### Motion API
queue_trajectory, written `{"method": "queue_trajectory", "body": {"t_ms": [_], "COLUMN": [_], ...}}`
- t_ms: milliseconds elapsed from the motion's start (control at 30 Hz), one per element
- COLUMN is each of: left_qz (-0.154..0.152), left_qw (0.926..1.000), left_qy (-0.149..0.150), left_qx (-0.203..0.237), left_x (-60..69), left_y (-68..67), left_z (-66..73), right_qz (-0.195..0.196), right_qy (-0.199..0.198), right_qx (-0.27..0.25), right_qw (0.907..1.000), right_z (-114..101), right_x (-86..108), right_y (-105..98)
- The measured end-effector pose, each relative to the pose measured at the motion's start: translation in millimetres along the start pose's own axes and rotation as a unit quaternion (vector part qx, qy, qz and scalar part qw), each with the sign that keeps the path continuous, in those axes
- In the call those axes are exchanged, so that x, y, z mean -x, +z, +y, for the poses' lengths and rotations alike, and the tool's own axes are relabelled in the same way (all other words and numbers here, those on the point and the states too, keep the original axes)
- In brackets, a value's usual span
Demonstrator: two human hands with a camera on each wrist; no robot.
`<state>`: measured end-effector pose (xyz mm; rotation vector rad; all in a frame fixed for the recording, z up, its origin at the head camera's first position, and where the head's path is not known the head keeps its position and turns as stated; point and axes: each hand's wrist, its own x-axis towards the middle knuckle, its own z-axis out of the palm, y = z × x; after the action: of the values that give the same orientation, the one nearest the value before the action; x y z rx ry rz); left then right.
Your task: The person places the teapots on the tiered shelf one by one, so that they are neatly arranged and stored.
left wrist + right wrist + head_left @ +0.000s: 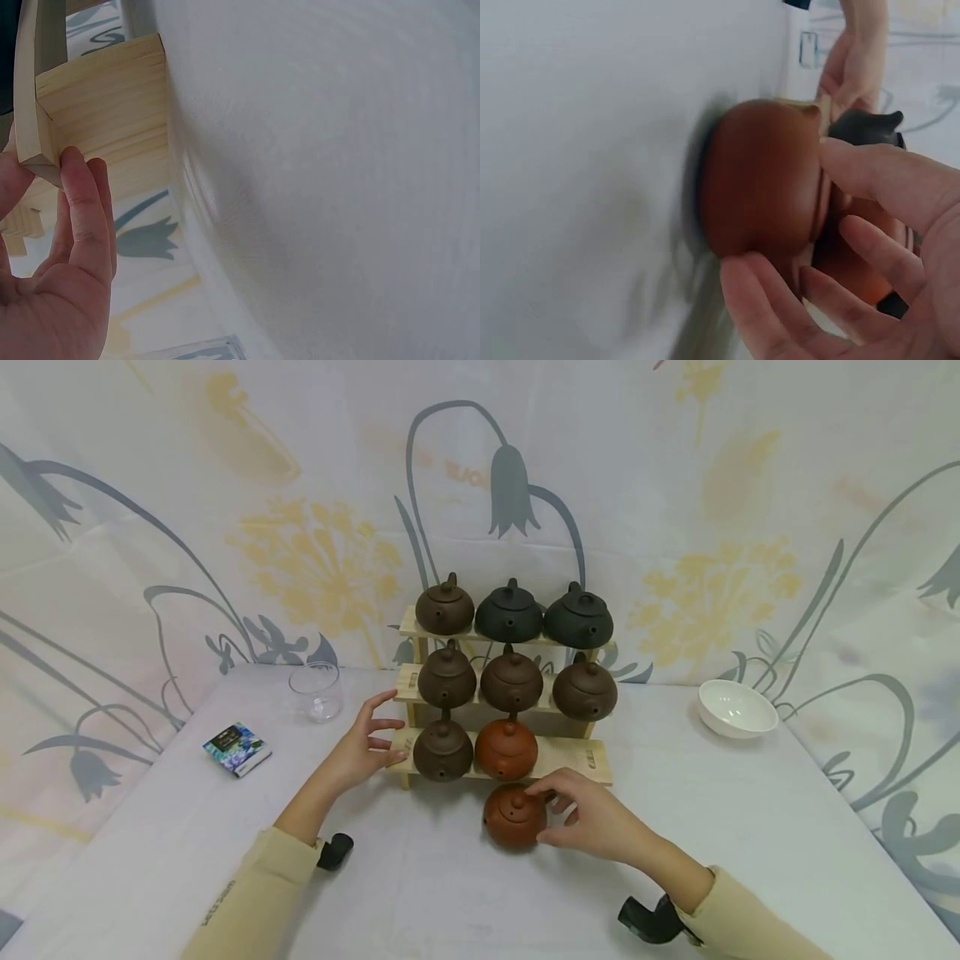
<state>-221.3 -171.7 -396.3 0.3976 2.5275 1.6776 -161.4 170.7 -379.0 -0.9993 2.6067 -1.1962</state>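
Observation:
A reddish-brown clay teapot (508, 828) is in front of a three-tier wooden stand (567, 758). My right hand (588, 820) grips this teapot from the right, its fingers and thumb round the body near the handle, also visible in the right wrist view. With my left hand (358, 753) I hold the left end of the stand's lowest shelf; in the left wrist view thumb and fingers pinch the board's corner (43, 146). On that shelf sit a brown teapot (442, 752) and another reddish teapot (506, 750), with bare wood at their right.
Brown teapots (447, 678) fill the middle shelf; a brown and two black teapots (510, 614) stand on top. At left are a clear glass (322, 706) and a small flowered book (237, 749). A white bowl (738, 708) stands far right. Patterned cloth hangs behind.

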Motion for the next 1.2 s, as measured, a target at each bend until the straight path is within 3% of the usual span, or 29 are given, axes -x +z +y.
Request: {"method": "queue_trajectory", "body": {"t_ms": [167,400,567,633,767,867,1033,1200], "left_qz": [-0.004,-0.004,-0.003,-0.004,-0.004,0.0,-0.004,-0.004], "left_qw": [1.0,1.0,1.0,1.0,1.0,1.0,1.0,1.0], "left_qy": [0.001,0.0,0.004,0.004,0.001,0.001,0.007,0.005], "left_qx": [0.0,-0.001,0.002,0.003,0.002,-0.002,-0.001,0.0], "left_x": [-0.7,-1.0,-1.2,-1.4,-1.5,-1.0,0.0,0.3], "left_y": [-0.6,-1.2,-0.4,0.3,0.4,-0.5,-0.7,-0.4], "left_z": [0.9,1.2,1.6,2.0,1.6,0.5,-0.5,-0.3], "right_qz": [-0.028,-0.04,-0.073,-0.091,-0.137,-0.139,-0.11,-0.13], "right_qy": [0.008,0.016,0.017,0.01,-0.014,-0.035,-0.066,-0.084], "right_qx": [-0.013,0.054,0.008,-0.004,0.019,0.04,0.045,0.012], "right_qw": [0.9995,0.9976,0.9972,0.9958,0.9902,0.9889,0.9907,0.9879], "right_z": [4.5,4.6,2.1,0.3,-1.8,-1.2,4.5,8.5], "right_x": [-0.3,-6.6,-11.2,-12.4,-11.5,-9.1,-2.4,6.6], "right_y": [8.8,11.1,15.0,16.0,16.2,17.5,19.3,7.2]}}
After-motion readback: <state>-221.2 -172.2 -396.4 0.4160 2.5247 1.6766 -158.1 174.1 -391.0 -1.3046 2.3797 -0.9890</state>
